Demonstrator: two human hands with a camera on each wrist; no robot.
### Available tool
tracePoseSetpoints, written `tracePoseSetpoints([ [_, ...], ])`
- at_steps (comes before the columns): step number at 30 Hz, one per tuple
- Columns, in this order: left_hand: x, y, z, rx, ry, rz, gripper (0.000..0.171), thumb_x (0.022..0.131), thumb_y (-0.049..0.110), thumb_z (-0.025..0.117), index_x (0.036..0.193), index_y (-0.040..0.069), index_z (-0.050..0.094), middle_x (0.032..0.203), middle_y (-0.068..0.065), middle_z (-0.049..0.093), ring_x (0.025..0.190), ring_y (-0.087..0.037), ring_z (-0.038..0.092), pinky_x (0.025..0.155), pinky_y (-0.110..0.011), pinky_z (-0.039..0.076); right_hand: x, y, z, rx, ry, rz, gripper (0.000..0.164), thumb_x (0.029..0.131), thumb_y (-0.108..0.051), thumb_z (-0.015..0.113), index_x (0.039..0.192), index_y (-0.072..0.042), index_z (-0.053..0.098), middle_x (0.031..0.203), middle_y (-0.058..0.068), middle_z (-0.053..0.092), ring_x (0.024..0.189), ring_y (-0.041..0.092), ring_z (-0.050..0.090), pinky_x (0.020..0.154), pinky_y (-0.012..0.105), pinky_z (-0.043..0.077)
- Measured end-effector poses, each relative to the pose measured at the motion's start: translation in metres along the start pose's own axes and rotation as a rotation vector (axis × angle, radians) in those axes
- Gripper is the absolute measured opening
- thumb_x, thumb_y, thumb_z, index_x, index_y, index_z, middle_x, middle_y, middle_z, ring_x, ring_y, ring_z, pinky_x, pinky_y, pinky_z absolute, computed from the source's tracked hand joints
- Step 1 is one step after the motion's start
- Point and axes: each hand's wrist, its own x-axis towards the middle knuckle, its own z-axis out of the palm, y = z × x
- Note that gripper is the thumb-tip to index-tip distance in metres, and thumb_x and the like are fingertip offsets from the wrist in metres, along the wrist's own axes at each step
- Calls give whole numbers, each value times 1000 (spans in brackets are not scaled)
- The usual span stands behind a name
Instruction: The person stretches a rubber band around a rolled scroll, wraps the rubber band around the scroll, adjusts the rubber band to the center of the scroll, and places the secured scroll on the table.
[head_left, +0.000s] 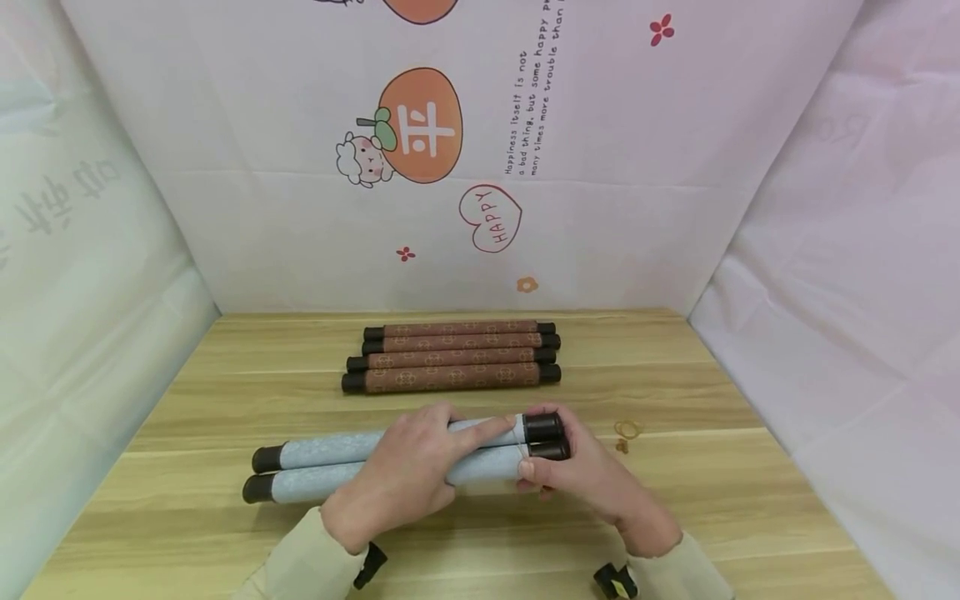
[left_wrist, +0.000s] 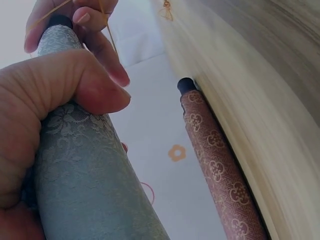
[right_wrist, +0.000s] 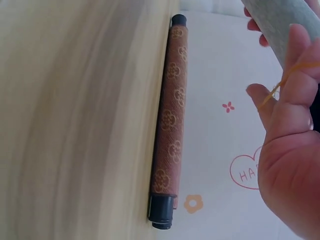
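"Binding the pair looks like the step in hand: the person seems to be working a band point(right_wrist: 300, 65) over the blue scrolls point(head_left: 322, 452)."

"Which hand does what?"

"The left hand point(head_left: 408, 458) grips both scrolls past their middle, its index finger laid along the upper one. The right hand point(head_left: 588, 471) curls about the dark ends point(head_left: 545, 427) on the right, the band hooked across its fingers and pulled taut."

"So where are the scrolls, exactly?"

"Side by side under the left palm, running out to the left, with their right ends inside the right hand's curve. Past them on the bench point(head_left: 675, 392) lie four brown scrolls point(head_left: 450, 377); loose bands point(head_left: 622, 447) sit near the right hand."

"And the next move?"

"Probably it calls for a steady left grip while the right fingers slip free, so the band settles round both. Pulled out too sharply, they could drag it off the ends."
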Motion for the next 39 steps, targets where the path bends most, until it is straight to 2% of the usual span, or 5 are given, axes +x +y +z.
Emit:
tracePoseSetpoints([
  [14,3,-1,-4,-21,43,-75,114,63,6,90,158,44,42,113,-6,64,87,-14,56,68,-29,50,-2,15,26,38,140,-117,40,104,-15,59,137,-5,39,89,12,65,66,20,70,58,37,59],
  [21,4,-3,-5,17,89,-98,112,63,5,87,159,41,42,115,-8,64,81,-15,58,62,-27,48,-2,16,43,-18,225,-100,40,104,-20,63,134,-1,45,102,17,66,74,18,67,67,33,59],
  [25,5,-4,-4,57,119,-93,111,63,5,87,159,39,42,114,-7,65,83,-16,60,62,-29,50,-4,16,49,-70,276,-98,27,105,-24,64,118,-2,58,101,17,69,78,18,68,70,34,60],
  [30,5,-5,-1,117,156,-81,108,66,12,91,159,38,44,108,-5,66,76,-17,60,59,-30,48,-8,16,58,-228,310,-284,15,107,-20,60,97,-11,67,88,12,69,75,18,66,67,30,58],
  [39,5,-2,1,132,186,-58,107,63,20,97,156,36,48,98,-2,63,74,-15,57,59,-32,49,-9,12,69,-566,447,-686,22,97,3,65,98,-19,68,85,-7,62,77,4,57,68,20,50],
])
